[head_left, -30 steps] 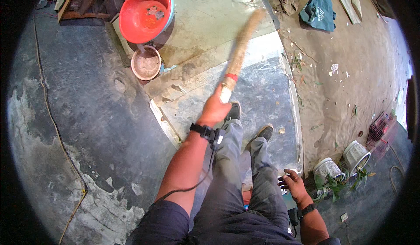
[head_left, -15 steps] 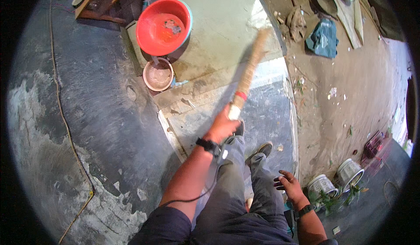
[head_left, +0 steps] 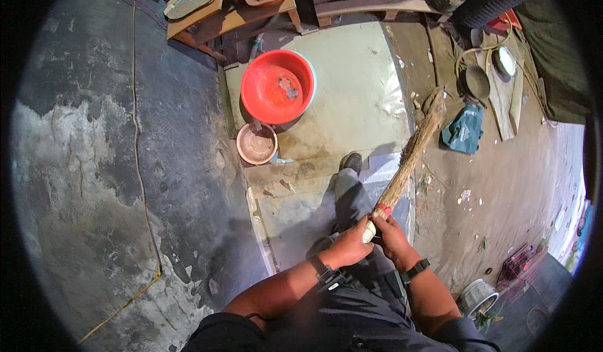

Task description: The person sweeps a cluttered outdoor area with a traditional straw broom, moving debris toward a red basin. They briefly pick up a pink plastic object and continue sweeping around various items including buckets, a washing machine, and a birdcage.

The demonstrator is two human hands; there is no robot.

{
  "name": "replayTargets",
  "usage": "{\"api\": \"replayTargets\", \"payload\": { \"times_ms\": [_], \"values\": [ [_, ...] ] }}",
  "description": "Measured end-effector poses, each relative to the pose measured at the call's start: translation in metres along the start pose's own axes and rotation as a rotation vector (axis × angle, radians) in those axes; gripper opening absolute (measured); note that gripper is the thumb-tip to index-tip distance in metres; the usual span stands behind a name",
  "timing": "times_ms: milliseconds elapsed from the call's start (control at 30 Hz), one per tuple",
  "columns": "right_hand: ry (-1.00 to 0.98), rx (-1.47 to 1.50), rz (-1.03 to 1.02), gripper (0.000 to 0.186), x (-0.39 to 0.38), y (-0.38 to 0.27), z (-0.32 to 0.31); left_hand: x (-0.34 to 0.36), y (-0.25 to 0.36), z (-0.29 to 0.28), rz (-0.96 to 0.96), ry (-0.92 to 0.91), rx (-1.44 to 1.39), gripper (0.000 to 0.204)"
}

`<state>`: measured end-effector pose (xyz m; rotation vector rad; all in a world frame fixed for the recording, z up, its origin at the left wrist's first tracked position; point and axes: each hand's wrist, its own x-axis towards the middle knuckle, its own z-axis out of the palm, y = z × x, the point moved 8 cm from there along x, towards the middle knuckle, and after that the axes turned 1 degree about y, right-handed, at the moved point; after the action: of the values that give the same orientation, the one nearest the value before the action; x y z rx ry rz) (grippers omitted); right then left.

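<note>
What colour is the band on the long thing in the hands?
The band is red; it shows best in the head view.

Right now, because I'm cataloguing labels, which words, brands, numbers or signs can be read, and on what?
Teal bag: pale print, too small and blurred to read.
Black band on the left wrist: white patch, too small to tell whether it's lettering.
Straw-coloured bundle: none visible.
I can read no text anywhere.

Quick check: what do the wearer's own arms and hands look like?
The left hand and right hand are bare. A black strap with a dark, boxy unit circles the left wrist; a black band circles the right. Short dark sleeves leave both forearms uncovered.
</note>
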<state>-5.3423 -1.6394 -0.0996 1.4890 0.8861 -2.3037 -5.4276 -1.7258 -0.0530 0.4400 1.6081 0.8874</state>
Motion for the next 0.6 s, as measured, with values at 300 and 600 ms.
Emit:
{"api": "replayTargets", "payload": {
  "times_ms": [300,600],
  "values": [
    [0.138,-0.022,0.046,0.024,0.087,-0.107,-0.009,0.08,-0.036,-0.164,-0.22,0.32,-0.142,0.063],
    [0.161,-0.367,-0.102,0.037,0.133,-0.141,-0.029,0.139,-0.162,-0.363,-0.318,0.744,-0.503,0.042]
  ]
}}
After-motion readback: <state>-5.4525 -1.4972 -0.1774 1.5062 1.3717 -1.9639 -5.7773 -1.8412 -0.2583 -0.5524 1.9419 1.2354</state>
